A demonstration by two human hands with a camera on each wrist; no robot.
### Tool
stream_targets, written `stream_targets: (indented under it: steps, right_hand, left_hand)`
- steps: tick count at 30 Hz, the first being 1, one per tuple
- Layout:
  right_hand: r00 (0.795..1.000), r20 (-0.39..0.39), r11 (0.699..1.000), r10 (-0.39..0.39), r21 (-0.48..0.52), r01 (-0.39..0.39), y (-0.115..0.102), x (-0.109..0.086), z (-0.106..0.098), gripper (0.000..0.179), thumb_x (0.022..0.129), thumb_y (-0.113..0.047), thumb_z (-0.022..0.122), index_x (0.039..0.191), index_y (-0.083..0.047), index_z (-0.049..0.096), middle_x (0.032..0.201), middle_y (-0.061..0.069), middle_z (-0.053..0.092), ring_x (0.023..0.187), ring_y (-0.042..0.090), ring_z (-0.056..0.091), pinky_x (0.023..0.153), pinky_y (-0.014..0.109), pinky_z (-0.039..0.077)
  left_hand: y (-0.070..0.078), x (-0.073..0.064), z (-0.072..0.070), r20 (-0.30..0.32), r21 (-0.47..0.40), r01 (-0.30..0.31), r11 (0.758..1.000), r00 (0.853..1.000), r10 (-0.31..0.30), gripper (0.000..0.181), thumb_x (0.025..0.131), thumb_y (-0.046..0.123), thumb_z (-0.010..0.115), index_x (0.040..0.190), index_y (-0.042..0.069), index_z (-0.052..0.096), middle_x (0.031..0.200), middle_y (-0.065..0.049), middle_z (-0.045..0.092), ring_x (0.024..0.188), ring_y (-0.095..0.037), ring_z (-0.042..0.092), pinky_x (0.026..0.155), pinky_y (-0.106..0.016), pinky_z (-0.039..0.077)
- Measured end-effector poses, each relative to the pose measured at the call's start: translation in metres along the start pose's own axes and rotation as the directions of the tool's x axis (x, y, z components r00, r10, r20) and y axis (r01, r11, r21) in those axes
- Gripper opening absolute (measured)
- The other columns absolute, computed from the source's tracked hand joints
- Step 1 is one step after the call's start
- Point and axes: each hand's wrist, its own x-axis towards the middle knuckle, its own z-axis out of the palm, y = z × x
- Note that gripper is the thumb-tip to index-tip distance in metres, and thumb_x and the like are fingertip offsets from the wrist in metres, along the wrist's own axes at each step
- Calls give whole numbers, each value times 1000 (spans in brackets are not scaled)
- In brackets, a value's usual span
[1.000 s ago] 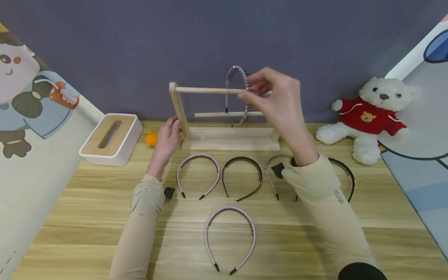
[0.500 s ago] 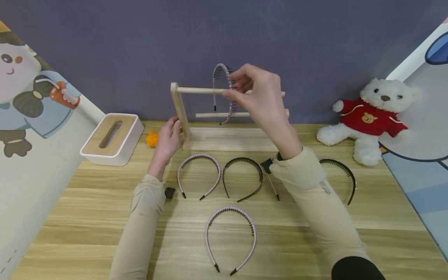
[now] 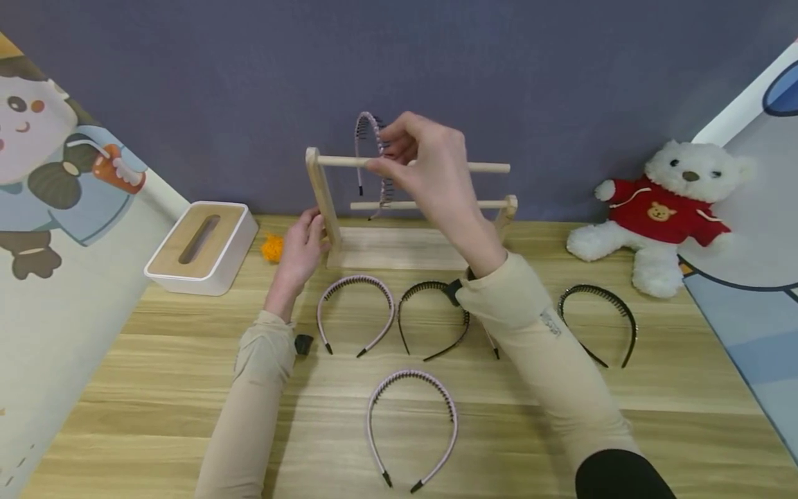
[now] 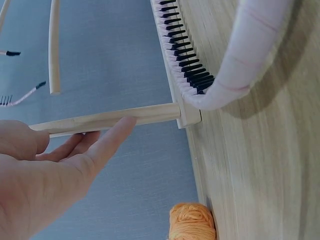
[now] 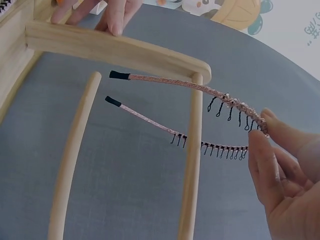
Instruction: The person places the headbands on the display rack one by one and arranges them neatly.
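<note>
My right hand [image 3: 430, 170] pinches a pink glittery headband [image 5: 165, 80] with black comb teeth between thumb and fingers. In the right wrist view the headband's two legs straddle the upper rod [image 5: 192, 165] of a wooden rack, their black tips pointing toward the side post. My left hand [image 3: 300, 244] holds that rack's left post [image 3: 323, 190], low down near the base. On the table in front lie a pink headband [image 3: 355, 279], a black headband [image 3: 408, 294] partly behind my right wrist, another black headband [image 3: 631, 320] and a nearer pink headband [image 3: 410, 373].
My right sleeve covers most of one more headband [image 3: 492, 341]. Left of the rack stand a tissue box [image 3: 168, 260] and an orange yarn ball [image 3: 272, 248]. A white teddy bear [image 3: 657, 211] in red sits at the right. A blue-grey panel [image 3: 249, 104] rises behind.
My right hand has carried the pink headband leftward along the upper rod toward the left post. The right forearm has swung left, uncovering the right black headband. My left hand stays on the post.
</note>
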Motion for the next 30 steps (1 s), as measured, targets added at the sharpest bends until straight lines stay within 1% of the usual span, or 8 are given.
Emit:
stream_targets:
  steps: [6,13,19,26,30]
  right_hand:
    - [999,18,999,-36,12,35,-1,5,10,32,92,-16,88,116,2,76,101,12,77,86,19,72,78,27,62]
    - [996,54,998,-68,-5,69,-1,9,26,32,95,-19,86,117,2,75,102,11,77,87,17,73,78,24,62]
    - [995,77,998,-63,-3,63,0,11,41,32,95,-21,85,115,1,75,102,11,77,86,16,72,76,23,61]
    - [996,68,999,-53,-6,53,1,13,54,29,96,-21,84,114,1,75,101,10,76,86,16,72,76,23,61]
    - [996,66,998,-54,-19,55,2,14,59,28,96,-20,85,112,1,76,101,10,77,86,16,72,77,22,61]
  left_hand:
    - [2,-1,0,0,3,2,1000,1000,-2,50,119,20,36,161,-7,38,156,-32,47,141,-43,52,113,-49,53]
    - [1,0,0,-3,9,8,1000,1000,-8,49,119,19,36,160,-7,39,156,-31,47,141,-43,53,112,-49,54]
    - [1,0,0,-2,6,9,1000,1000,-9,49,119,19,35,161,-5,39,158,-30,47,142,-43,52,113,-50,53]
    - [0,0,0,6,3,3,1000,1000,-3,48,119,18,34,161,-5,40,158,-29,47,142,-43,52,113,-50,53]
    - [0,0,0,4,17,0,1000,1000,0,48,119,19,34,160,-5,40,157,-30,47,141,-44,53,112,-51,54]
